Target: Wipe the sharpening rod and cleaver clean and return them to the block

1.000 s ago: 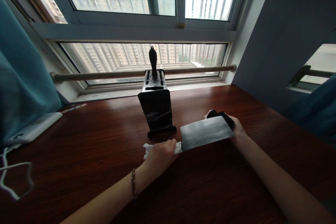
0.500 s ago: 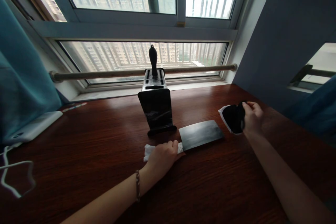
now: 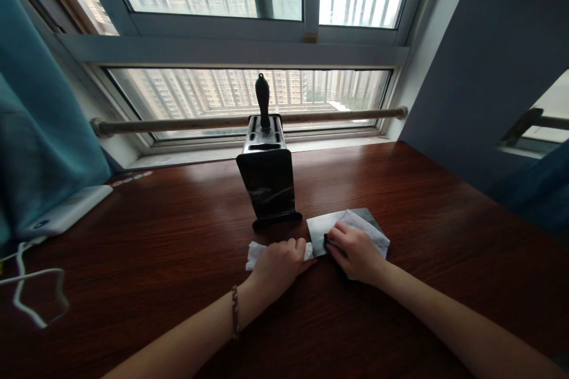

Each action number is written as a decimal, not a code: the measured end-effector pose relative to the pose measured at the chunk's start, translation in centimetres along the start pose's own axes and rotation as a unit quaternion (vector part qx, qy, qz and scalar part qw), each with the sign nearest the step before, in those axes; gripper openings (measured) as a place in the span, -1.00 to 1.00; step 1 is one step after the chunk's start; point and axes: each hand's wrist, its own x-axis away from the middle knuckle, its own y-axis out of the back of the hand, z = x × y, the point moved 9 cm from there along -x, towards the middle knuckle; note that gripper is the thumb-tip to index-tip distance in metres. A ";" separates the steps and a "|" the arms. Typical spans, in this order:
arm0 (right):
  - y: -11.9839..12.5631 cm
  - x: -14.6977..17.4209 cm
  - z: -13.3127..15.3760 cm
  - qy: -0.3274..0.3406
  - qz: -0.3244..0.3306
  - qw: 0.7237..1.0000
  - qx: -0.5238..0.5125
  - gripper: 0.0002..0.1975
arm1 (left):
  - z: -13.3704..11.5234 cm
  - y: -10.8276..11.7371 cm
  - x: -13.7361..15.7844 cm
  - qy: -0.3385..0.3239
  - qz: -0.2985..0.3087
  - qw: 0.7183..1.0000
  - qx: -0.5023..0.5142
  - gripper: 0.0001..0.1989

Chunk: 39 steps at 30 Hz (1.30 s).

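Note:
A cleaver lies flat on the table, and its grey blade [image 3: 319,227] points right. My left hand [image 3: 281,262] is closed around its handle, with crumpled white tissue [image 3: 255,253] wrapped there and sticking out on both sides of the fist. Over the blade, my right hand [image 3: 355,251] pinches a cloth [image 3: 368,229], pale on the visible side, with a small black part showing at the fingertips. The cloth covers much of the blade's right part. Behind the cleaver stands a knife block [image 3: 269,183] with a black front and one black-handled tool [image 3: 262,98] upright in it.
The reddish-brown wooden table [image 3: 186,207] runs up to the window sill. A metal rail [image 3: 191,125] crosses before the window. At left lie a white device [image 3: 66,210], a white cable [image 3: 22,293] and a blue curtain [image 3: 48,100].
My right hand has moved left from beyond the blade's tip onto the blade, bringing the cloth; its black side faced me before, its pale side now. My left hand stays on the handle.

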 end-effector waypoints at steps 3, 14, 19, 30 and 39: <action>0.6 -0.3 -4.0 -0.099 -0.005 0.993 0.069 -0.92 | 0.1 0.0 0.0 0.002 0.001 1.000 0.004 -0.65; 1.8 -0.1 -11.9 -0.241 -0.013 0.939 0.246 -0.90 | 0.1 0.4 0.0 0.020 0.022 0.999 0.026 -0.65; 0.4 -0.5 -7.3 -0.145 0.004 0.976 0.160 -0.93 | 0.0 0.3 0.1 0.014 0.023 0.999 0.027 -0.69; -0.2 -0.9 -6.6 -0.130 0.023 0.988 0.076 -0.90 | 0.2 0.3 -0.1 0.030 0.033 0.999 0.023 -0.66; 1.2 -0.2 -12.7 -0.252 0.000 0.948 0.195 -0.85 | 0.2 0.4 0.0 0.026 0.036 0.998 0.038 -0.67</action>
